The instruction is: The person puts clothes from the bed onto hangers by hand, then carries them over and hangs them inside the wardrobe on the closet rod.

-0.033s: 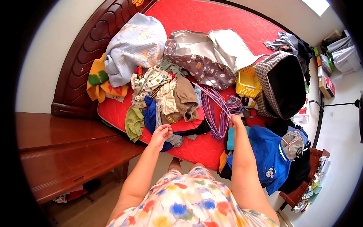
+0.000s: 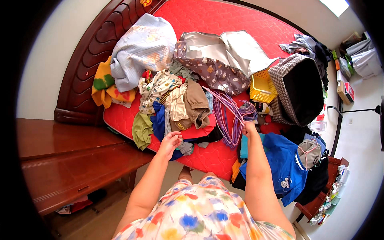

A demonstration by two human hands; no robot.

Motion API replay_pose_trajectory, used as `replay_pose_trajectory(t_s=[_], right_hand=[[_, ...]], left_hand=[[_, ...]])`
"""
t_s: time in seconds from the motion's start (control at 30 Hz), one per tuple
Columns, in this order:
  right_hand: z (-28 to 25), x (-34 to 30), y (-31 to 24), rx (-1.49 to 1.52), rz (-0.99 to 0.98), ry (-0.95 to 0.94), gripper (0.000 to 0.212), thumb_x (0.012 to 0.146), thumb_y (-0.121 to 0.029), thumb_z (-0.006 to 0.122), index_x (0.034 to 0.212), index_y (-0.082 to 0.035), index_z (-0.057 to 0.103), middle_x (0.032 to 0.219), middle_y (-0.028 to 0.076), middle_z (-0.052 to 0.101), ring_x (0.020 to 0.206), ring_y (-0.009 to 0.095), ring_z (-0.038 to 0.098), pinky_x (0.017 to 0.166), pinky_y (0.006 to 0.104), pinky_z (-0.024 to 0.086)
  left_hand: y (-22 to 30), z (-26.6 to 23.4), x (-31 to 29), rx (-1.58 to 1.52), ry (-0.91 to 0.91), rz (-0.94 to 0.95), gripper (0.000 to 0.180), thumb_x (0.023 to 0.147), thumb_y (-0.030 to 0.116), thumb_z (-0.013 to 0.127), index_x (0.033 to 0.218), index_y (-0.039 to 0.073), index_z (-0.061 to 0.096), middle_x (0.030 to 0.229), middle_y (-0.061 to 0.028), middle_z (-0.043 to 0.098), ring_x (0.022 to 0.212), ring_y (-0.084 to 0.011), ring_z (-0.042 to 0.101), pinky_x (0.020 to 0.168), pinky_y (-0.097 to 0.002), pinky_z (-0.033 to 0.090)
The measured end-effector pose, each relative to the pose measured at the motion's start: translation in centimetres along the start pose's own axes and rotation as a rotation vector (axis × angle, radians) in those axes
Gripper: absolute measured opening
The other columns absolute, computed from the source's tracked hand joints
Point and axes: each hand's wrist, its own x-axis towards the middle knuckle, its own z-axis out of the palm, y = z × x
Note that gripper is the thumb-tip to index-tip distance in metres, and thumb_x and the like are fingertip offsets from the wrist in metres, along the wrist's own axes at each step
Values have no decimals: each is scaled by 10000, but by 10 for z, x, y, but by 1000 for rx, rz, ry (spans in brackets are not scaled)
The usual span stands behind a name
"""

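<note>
My right hand is closed around a bundle of purple wire hangers lying on the red mattress. My left hand hovers at the near edge of a heap of clothes, fingers loosely apart and holding nothing, just above a grey cloth. The heap holds a blue garment, an olive one, a brown one and patterned pieces. Both forearms come up from the lower edge over my flowered top.
A yellow plastic basket and a large checked fabric bin stand right of the hangers. A blue garment hangs off the bed's right corner. Dark wooden headboard and a wooden bench are on the left. Pillows and a folded cover lie behind the heap.
</note>
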Motion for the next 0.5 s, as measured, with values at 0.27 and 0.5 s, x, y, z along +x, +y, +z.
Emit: replay_pose_trajectory(t_s=[0.27,0.5], right_hand=[[25,-78,-4,-216,-367,-83,320,970,-179,432,1255,-67,528,491,-48,363,365,55,321,347,222,270],[38,-120,15,-452,-493,8,296,934,-98,520,1220,-38,571,608,-54,478,484,33,385,440,205,323]], left_hand=[[34,16,4,-88,-11,93,534,936,488,446,1321,127,365,1198,-79,532,1071,-195,527,898,-351,432],[56,22,21,-297,-8,225,513,926,495,461,1284,129,425,1223,-78,527,1099,-233,543,911,-391,431]])
